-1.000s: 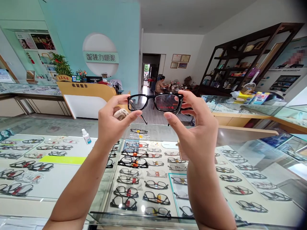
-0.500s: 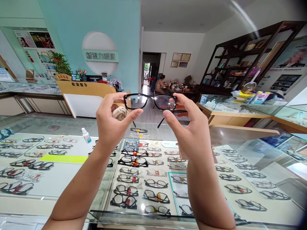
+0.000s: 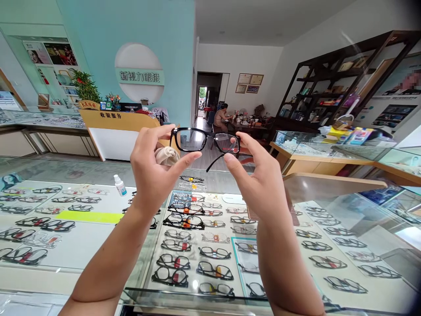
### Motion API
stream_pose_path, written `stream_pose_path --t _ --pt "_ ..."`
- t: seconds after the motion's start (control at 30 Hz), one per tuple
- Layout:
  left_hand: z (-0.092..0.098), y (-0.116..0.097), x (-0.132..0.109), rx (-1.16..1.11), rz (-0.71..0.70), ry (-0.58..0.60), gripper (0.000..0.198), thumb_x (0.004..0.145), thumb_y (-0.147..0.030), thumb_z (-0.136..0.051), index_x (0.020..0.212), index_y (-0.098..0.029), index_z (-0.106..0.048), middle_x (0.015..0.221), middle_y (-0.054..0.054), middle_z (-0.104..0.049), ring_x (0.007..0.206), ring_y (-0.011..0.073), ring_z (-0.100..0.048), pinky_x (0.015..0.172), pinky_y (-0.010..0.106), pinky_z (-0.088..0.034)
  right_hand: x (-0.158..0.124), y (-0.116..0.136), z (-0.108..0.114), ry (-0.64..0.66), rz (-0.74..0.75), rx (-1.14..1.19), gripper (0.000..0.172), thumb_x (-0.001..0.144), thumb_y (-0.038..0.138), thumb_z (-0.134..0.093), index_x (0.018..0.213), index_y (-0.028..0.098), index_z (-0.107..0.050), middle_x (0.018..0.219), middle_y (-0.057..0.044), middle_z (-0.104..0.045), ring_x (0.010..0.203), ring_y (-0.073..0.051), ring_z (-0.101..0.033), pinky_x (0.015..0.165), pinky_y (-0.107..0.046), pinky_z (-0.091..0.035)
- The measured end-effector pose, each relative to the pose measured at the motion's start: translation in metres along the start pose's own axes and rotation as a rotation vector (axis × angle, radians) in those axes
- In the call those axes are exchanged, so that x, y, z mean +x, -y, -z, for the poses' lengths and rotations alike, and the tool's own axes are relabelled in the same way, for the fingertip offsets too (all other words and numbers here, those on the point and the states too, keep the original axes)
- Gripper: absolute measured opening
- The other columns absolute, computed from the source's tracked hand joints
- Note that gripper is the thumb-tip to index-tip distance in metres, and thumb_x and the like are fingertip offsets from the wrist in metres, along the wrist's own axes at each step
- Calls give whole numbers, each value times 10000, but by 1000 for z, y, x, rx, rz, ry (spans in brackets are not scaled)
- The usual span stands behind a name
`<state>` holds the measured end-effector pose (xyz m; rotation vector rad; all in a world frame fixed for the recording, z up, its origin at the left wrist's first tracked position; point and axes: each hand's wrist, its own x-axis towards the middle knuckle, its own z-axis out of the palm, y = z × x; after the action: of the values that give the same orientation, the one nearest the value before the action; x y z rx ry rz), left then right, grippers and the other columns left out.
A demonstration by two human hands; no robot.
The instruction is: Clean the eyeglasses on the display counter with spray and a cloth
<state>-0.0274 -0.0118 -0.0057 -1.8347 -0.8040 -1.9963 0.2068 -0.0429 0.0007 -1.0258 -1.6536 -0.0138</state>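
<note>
A pair of black-framed glasses is held up in front of me, above the glass display counter. My left hand pinches its left end between thumb and fingers and also has a crumpled beige cloth tucked in the palm. At the right end, my right hand grips the frame by the hinge with thumb and forefinger. One temple arm hangs down toward the middle, and red marks show on the right lens. The far temple on the left is hidden.
Rows of glasses lie inside the glass counter. A white spray bottle stands left of my arm. Beyond are a cashier desk, a side display case, dark shelves and a seated person.
The glasses have turned slightly, their right end swinging away and dipping a little. A temple arm now points down to the left. Both hands keep their hold.
</note>
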Motion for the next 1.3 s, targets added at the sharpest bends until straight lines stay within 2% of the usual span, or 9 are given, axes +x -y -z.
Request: stream_pose_path --t 0.17,0.37,0.67,0.8,0.87,1.03,1.13,1.3 --pt "-2 6 0 -32 83 44 663 821 -628 -985 1332 -268 -762 1183 85 -770 1078 265 -759 821 383 -638 0 -2 -1 -52 68 3 587 1048 507 -694 1594 301 -635 1491 -142 -751 1325 -362 -729 1038 -581 -650" --pt "-5 11 -4 -88 178 89 742 828 -721 -936 1393 -279 -745 1328 110 -770 1013 247 -786 745 350 -669 -1 -3 0 -156 151 -22 592 1034 475 -740 1597 352 -605 1562 -115 -689 1301 -349 -717 1007 -559 -656" --pt "-10 14 -7 -141 282 162 779 865 -724 -903 1485 -294 -711 1443 144 -764 1178 318 -797 822 396 -716 -2 0 -5 -246 238 -88 610 1032 457 -741 1615 373 -584 1531 -105 -689 1307 -360 -683 1037 -588 -626" --pt "-12 17 -9 -162 310 199 772 892 -713 -885 1518 -310 -682 1465 143 -762 1067 272 -805 812 384 -711 -3 2 -6 -255 261 -103 624 1041 464 -728 1637 378 -568 1545 -113 -688 1335 -376 -662 1023 -593 -622" --pt "-13 18 -10 -163 288 184 769 887 -711 -892 1508 -310 -679 1440 134 -764 1055 266 -800 826 387 -708 -3 2 -6 -254 254 -100 624 1044 480 -725 1639 379 -568 1551 -116 -688 1334 -375 -664 1017 -593 -626" --pt "-16 13 -12 -91 183 50 750 880 -690 -909 1477 -301 -677 1412 125 -713 1221 303 -756 912 421 -691 0 -6 -10 -190 202 -46 652 1064 517 -687 1678 364 -533 1590 -133 -660 1374 -375 -671 1001 -583 -650" --pt "-16 8 -13 -22 130 -20 775 854 -667 -943 1474 -285 -678 1388 122 -692 1171 290 -748 886 414 -671 3 -13 -15 -126 166 15 646 1077 510 -662 1686 342 -530 1595 -142 -670 1373 -363 -690 965 -547 -678" --pt "-13 4 -14 37 86 -48 789 847 -668 -947 1490 -300 -676 1370 114 -682 1070 262 -727 856 418 -648 6 -18 -21 -81 122 59 659 1076 501 -652 1699 327 -529 1572 -145 -707 1366 -355 -714 980 -548 -692"
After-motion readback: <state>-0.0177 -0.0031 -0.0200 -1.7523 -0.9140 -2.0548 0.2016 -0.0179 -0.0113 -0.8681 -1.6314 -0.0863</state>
